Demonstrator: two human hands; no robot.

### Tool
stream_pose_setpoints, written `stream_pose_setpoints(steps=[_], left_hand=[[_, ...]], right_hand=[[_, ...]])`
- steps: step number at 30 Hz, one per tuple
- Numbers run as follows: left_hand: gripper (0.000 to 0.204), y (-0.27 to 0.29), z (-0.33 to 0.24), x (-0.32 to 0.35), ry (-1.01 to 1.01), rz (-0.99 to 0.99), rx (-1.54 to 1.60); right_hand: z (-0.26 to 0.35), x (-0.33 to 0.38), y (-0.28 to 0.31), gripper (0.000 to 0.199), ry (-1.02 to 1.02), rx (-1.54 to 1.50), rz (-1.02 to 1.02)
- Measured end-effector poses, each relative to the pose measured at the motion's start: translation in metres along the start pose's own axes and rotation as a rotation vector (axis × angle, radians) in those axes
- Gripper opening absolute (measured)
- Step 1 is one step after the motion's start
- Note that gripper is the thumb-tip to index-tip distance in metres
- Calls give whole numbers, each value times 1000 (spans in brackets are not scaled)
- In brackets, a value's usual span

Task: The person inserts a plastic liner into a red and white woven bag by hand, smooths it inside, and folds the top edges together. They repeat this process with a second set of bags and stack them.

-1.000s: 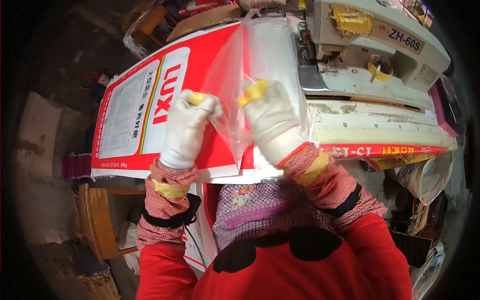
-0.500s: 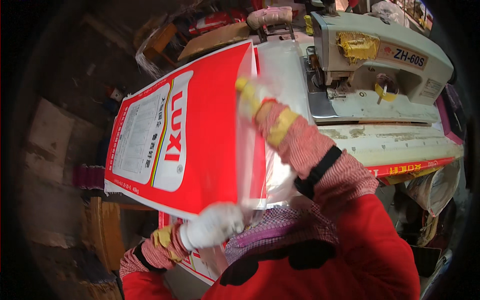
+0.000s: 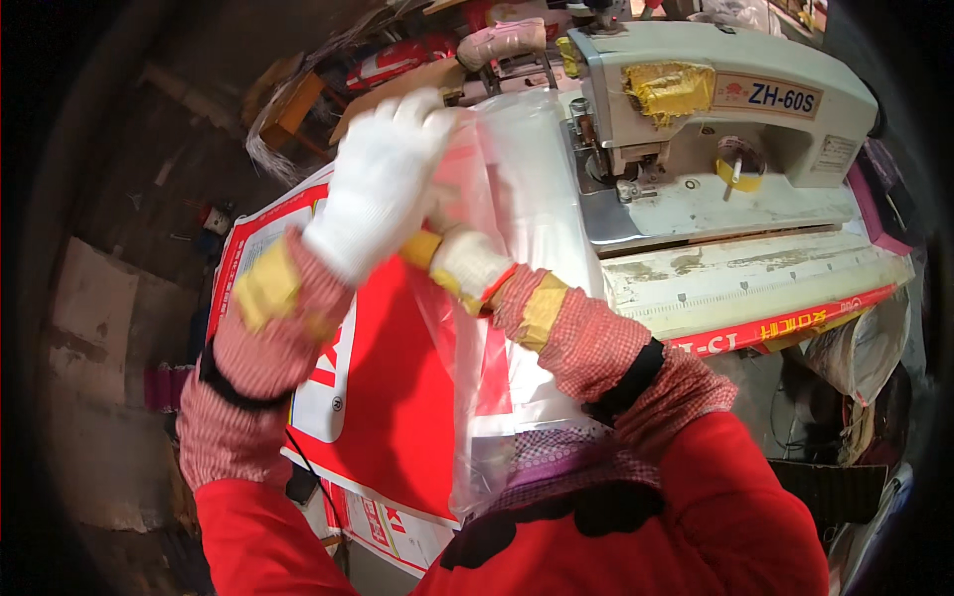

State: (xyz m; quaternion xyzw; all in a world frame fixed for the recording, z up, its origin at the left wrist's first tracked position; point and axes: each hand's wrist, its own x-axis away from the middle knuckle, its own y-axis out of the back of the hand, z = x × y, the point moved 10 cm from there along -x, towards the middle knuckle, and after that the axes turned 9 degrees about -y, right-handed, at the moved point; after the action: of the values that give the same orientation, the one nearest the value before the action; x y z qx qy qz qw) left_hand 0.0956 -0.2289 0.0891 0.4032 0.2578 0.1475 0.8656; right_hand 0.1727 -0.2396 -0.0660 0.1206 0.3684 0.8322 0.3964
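Observation:
A red and white printed woven sack (image 3: pixel 397 368) lies flat in front of me. Clear plastic film (image 3: pixel 542 169) lies over its right side and stretches to the right. My left hand (image 3: pixel 383 179), in a white knit glove, is raised over the upper part of the sack. Its fingers are apart, with their tips close to the film's edge. Below and to the right of it, my right hand (image 3: pixel 462 263) has a white glove with yellow wraps on the fingers. That hand is closed on the film, its fingertips partly hidden by the left hand.
A large pale sewing machine (image 3: pixel 735 109) stands on the right, its white bed (image 3: pixel 745 288) marked with a ruler scale. Behind the sack are a padded pink roll (image 3: pixel 502 42) and a wooden piece (image 3: pixel 293 104). Another printed sack (image 3: pixel 388 526) lies lower down near my body.
My left hand has risen from the sack's near edge to its upper part. The right hand has moved down and left. The sack has shifted toward me, and film now covers more of it.

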Motion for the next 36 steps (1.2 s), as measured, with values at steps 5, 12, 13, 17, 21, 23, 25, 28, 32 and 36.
stream_pose_setpoints(steps=[5, 12, 13, 17, 21, 23, 25, 28, 32, 36], left_hand=[[15, -92, 5, -28, -123, 348, -325], [21, -100, 1, -18, 163, 710, -140], [23, -86, 20, -30, 201, 597, -284], [25, -110, 35, -35, 113, 570, -402], [25, -127, 76, -24, 424, 690, -195], [22, -92, 89, -51, 358, 660, -288], [24, -47, 102, -91, 283, 654, -380], [16, 3, 132, -127, 315, 456, -651], [14, 17, 107, -145, 82, 369, -736], [20, -3, 162, -117, 376, 453, -247]], right_hand=[[25, 35, -1, 67, 35, -766, 96], [31, 53, -3, 62, 162, -570, 221], [32, 50, -7, 62, 170, -575, 226], [18, 53, -10, 57, -60, -532, 340], [29, 45, -27, 46, 75, -195, 175], [49, 59, -45, 37, 89, -216, 297], [89, 103, -62, 38, 490, -53, 67], [117, 133, -88, 35, 615, -209, 143], [50, 156, -83, 30, 433, -377, 212], [-41, 194, -65, 25, 262, -508, 272]])
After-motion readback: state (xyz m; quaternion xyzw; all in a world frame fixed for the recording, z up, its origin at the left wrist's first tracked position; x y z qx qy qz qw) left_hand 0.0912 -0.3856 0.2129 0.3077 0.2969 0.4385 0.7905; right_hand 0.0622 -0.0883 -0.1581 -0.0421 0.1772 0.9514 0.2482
